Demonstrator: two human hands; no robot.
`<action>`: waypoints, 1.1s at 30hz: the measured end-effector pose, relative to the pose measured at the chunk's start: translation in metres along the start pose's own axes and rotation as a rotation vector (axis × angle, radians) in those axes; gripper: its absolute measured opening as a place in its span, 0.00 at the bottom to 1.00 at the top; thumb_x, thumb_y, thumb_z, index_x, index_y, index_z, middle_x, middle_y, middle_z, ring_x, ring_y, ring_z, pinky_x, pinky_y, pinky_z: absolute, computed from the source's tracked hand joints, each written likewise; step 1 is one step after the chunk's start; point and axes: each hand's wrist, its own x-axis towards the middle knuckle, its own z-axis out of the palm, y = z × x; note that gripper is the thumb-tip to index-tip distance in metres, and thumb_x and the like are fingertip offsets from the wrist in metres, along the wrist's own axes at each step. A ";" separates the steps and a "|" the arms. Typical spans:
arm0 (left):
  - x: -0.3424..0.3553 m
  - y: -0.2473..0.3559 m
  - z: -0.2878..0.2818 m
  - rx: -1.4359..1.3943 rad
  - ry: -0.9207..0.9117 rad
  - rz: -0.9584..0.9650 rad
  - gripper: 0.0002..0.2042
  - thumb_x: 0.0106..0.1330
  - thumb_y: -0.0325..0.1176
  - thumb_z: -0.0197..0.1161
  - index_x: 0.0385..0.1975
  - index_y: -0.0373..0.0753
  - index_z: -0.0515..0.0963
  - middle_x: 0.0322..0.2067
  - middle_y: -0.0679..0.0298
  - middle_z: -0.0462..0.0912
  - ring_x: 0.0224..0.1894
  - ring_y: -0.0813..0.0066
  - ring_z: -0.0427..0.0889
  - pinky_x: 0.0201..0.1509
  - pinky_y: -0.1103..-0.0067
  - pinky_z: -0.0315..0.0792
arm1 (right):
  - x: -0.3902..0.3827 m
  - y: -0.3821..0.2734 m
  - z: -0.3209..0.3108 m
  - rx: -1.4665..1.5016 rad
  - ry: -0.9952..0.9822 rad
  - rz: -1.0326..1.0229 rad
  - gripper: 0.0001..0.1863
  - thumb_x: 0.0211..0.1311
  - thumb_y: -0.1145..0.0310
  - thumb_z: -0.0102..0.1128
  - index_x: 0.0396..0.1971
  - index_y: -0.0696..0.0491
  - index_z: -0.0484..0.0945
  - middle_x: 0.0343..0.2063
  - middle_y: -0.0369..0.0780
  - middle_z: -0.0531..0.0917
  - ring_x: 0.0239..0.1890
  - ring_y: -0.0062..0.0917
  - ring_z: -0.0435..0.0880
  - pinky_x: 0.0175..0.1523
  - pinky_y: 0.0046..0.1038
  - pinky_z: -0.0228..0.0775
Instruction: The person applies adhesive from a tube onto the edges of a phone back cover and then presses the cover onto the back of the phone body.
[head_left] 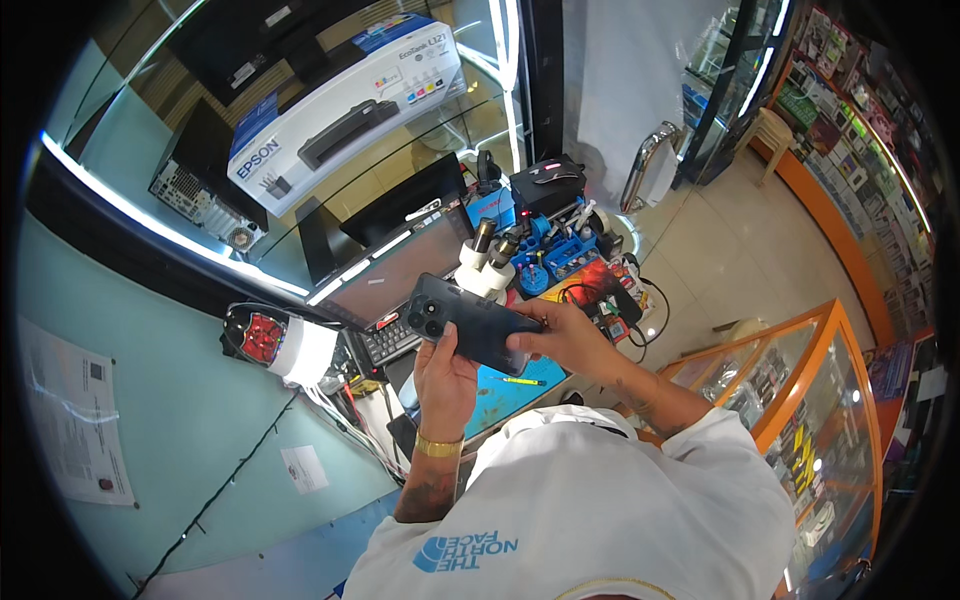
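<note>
A dark smartphone (470, 325) is held up between both hands, its back with the camera module turned toward me. My left hand (443, 385) grips its lower left side, thumb lying on the back near the lenses. At the opposite end my right hand (565, 337) holds the phone with thumb and fingers. Just beyond the phone stands a white microscope (487, 265) with two black eyepieces. Below the phone lies a blue work mat (490, 400) with a yellow pen-like tool (523, 381) on it. The phone covers part of the keyboard (388, 340) and the bench.
A monitor (395, 265) stands behind the keyboard. Blue tool holders (570, 255) and a black bag (548, 185) crowd the bench's right side. A printer box (345, 110) sits on the glass shelf. To my right is an orange-framed glass display case (800, 400). Cables hang at left.
</note>
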 end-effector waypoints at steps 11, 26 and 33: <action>0.021 0.019 -0.016 0.240 -0.236 -0.360 0.20 0.71 0.42 0.54 0.56 0.36 0.70 0.52 0.53 0.77 0.52 0.59 0.80 0.47 0.62 0.81 | -0.002 -0.007 -0.049 0.002 0.146 -0.112 0.19 0.64 0.61 0.61 0.49 0.58 0.79 0.35 0.36 0.84 0.36 0.15 0.80 0.43 0.17 0.72; 0.016 -0.019 -0.018 0.989 -1.225 0.179 0.25 0.62 0.42 0.65 0.55 0.32 0.72 0.49 0.45 0.74 0.49 0.56 0.75 0.52 0.62 0.71 | -0.189 0.006 0.016 -0.348 0.824 -0.314 0.20 0.59 0.65 0.62 0.50 0.57 0.77 0.24 0.39 0.79 0.27 0.24 0.77 0.34 0.27 0.69; 0.046 -0.041 -0.003 0.739 -0.925 -1.121 0.22 0.67 0.38 0.59 0.54 0.30 0.68 0.45 0.56 0.76 0.45 0.63 0.74 0.45 0.68 0.73 | -0.215 0.052 0.041 -0.294 1.022 -0.496 0.18 0.57 0.67 0.62 0.47 0.58 0.77 0.27 0.40 0.81 0.30 0.25 0.78 0.37 0.28 0.69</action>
